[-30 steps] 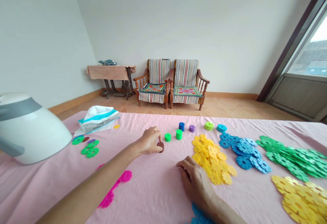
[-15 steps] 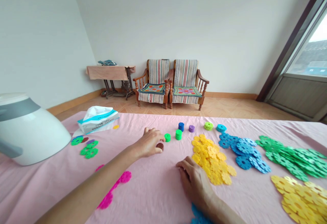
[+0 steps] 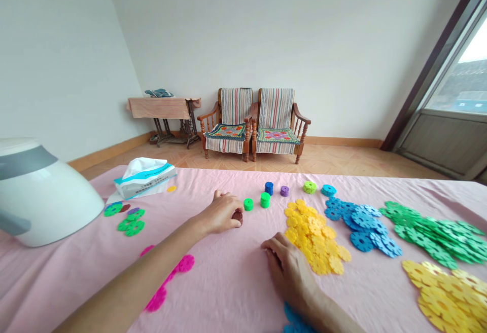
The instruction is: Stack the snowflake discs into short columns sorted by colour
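My left hand [image 3: 221, 213] reaches across the pink cloth, thumb and fingers around a small stack of brown notched discs [image 3: 238, 217]. Part of the stack is hidden by the fingers. Just beyond it stand a low green stack [image 3: 248, 205] and a taller green stack [image 3: 265, 200]. My right hand [image 3: 287, 264] rests palm down on the cloth, its fingers curled in with nothing visible in them. Right beside it lies a loose pile of yellow snowflake discs [image 3: 315, 236]. Blue discs [image 3: 294, 320] show partly under the right wrist.
Dark blue [image 3: 269, 188], purple [image 3: 284, 191], lime [image 3: 309, 187] and light blue [image 3: 328, 190] stacks line the back. Blue [image 3: 365, 226], green [image 3: 433, 231] and yellow [image 3: 449, 292] piles lie right. Pink discs [image 3: 186, 263], a tissue pack [image 3: 146, 181] and a white kettle [image 3: 49, 201] are left.
The brown stack looks slightly more upright between my left thumb and fingers. My right hand has stayed in place, and the view has shifted very slightly.
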Action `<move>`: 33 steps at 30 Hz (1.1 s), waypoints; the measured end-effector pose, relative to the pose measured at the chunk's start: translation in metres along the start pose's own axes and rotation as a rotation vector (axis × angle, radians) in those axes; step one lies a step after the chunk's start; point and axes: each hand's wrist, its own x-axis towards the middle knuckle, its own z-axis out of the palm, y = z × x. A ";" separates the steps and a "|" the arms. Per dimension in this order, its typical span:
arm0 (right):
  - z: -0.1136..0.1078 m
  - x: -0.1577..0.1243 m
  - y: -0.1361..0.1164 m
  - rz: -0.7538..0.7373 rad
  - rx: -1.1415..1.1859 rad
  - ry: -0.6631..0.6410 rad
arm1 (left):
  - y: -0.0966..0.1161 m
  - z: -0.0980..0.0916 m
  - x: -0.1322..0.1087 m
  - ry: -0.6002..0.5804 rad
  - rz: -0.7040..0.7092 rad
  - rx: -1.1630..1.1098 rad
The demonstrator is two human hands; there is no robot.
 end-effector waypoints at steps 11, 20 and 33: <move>0.001 -0.001 0.001 -0.016 -0.001 0.018 | 0.044 -0.005 -0.063 0.273 0.032 -0.141; -0.004 -0.001 0.000 -0.045 -0.004 -0.015 | 0.093 0.038 -0.149 0.050 0.014 -0.256; -0.012 -0.003 0.005 -0.078 0.030 0.007 | 0.097 0.047 -0.152 0.196 0.048 -0.282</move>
